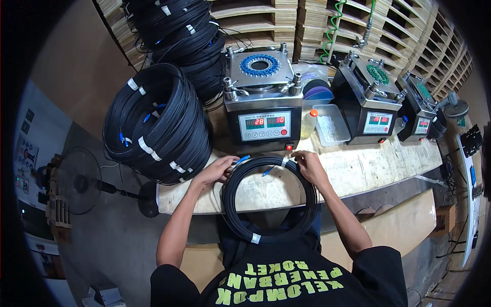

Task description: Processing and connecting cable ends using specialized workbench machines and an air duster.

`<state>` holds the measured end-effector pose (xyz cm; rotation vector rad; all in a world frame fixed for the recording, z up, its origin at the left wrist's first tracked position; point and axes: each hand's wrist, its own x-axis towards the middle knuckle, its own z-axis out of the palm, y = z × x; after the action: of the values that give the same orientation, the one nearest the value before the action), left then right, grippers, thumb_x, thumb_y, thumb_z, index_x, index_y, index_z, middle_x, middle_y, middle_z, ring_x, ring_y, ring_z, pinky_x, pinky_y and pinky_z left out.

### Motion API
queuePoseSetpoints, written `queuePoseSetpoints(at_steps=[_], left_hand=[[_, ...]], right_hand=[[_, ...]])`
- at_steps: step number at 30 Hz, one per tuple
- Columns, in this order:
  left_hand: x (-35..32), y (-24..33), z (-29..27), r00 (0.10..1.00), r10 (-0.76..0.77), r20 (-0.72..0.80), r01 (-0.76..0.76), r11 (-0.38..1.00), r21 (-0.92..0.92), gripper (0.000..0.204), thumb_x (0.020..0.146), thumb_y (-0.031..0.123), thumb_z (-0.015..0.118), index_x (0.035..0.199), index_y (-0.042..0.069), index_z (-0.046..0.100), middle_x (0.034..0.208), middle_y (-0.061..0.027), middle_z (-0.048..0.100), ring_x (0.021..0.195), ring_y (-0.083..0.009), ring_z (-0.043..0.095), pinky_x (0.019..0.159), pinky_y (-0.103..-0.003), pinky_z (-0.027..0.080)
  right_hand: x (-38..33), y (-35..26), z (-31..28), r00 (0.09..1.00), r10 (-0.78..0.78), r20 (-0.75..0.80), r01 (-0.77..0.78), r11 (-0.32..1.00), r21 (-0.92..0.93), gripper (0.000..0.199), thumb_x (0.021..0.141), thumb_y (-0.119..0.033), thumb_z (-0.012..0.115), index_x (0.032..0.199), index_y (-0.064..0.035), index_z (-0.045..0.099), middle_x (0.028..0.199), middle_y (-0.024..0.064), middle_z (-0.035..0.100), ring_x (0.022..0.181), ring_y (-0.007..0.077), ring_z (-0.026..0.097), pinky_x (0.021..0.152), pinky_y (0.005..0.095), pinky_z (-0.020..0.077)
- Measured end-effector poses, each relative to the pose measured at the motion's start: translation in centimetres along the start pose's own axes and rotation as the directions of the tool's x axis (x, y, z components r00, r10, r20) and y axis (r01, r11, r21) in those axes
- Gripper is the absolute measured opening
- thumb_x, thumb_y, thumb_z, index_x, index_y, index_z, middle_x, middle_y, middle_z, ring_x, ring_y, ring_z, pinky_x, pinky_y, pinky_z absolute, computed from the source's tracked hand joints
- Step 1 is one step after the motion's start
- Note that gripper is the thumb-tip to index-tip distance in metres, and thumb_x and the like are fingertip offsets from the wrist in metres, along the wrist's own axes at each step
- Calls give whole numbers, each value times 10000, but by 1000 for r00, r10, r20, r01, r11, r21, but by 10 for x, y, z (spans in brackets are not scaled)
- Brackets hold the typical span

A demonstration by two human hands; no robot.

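Observation:
A coil of thin black cable (231, 198) leans on the near edge of the workbench and toward my lap, bound with strips of white tape. My left hand (217, 171) is at its upper left, fingers closed on a cable end with a blue connector (241, 159). A second blue connector (267, 171) shows inside the ring, near the top. At the upper right my right hand (310, 166) grips the coil beside a piece of white tape (285, 162). Its fingertips are partly hidden.
A tall stack of taped cable coils (158, 128) stands at left, more coils (189, 46) behind. Polishing machines (263, 102) line the bench (353, 174), with an orange-capped bottle (309, 124) and a clear tray (332, 125) between. A fan (79, 181) stands left.

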<state>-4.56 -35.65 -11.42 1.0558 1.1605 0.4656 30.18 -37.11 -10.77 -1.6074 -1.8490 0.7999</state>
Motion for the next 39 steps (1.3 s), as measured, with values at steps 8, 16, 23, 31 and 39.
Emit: queuePoseSetpoints(at_steps=[8,16,23,31,39], left_hand=[[24,-24,-5,987,147,-63,-120,942,313,325,1079,307,459,1301,76,518,904,-7,620,713,-61,539,580,-254,452],[4,3,-12,995,-92,36,88,991,99,221,1041,228,542,1144,86,677,737,93,587,535,-3,453,455,-183,323],[4,3,-12,971,-218,94,226,971,-80,387,980,375,629,1188,49,656,931,15,679,805,-31,619,720,-217,512],[16,7,15,978,207,-8,-157,767,622,818,733,278,843,1389,-50,481,1219,-254,660,1139,-326,655,998,-354,489],[19,1,15,997,66,43,-79,886,456,511,764,233,822,1137,-68,643,955,-118,717,853,-166,655,800,-300,525]], right_hand=[[24,37,19,986,-51,156,32,992,121,273,861,-104,560,1022,34,732,893,236,725,809,320,715,794,381,542],[27,2,3,948,95,304,-124,989,79,425,904,-341,552,1032,19,739,871,271,711,841,307,712,836,397,531],[24,15,16,940,16,342,-57,992,110,585,792,-291,777,1262,25,631,1178,252,653,1092,350,650,974,389,502],[14,19,44,991,-57,124,68,994,-90,518,690,-75,796,1177,8,639,1129,224,629,1048,415,582,911,460,502],[14,20,57,973,-232,-5,230,968,-104,417,710,-79,780,1091,5,634,1029,214,652,1029,393,592,897,455,504]])
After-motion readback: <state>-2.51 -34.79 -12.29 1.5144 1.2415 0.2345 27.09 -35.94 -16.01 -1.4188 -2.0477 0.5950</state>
